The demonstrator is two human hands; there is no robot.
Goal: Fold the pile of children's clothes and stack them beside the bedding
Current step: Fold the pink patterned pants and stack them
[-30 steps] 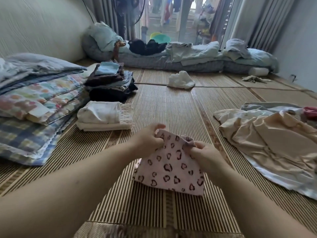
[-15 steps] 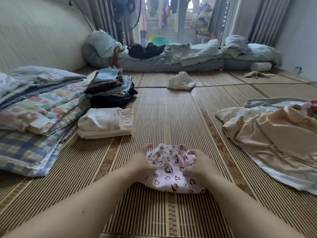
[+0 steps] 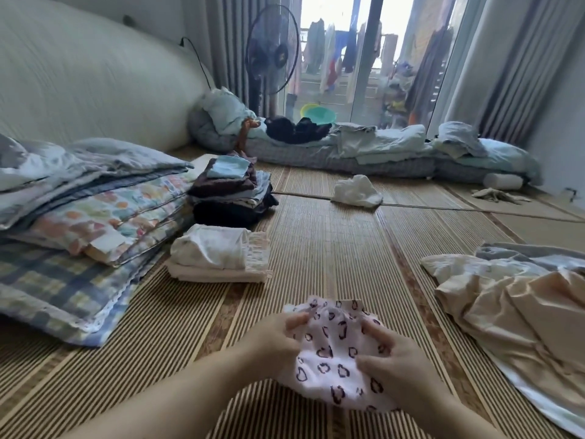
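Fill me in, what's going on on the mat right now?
A person is folding a pink heart-print garment on the mat. The left hand pinches its left edge and the right hand grips its right side. A white folded pile and a darker stack already sit beside the bedding. A loose pile of cream clothes lies unfolded to the right.
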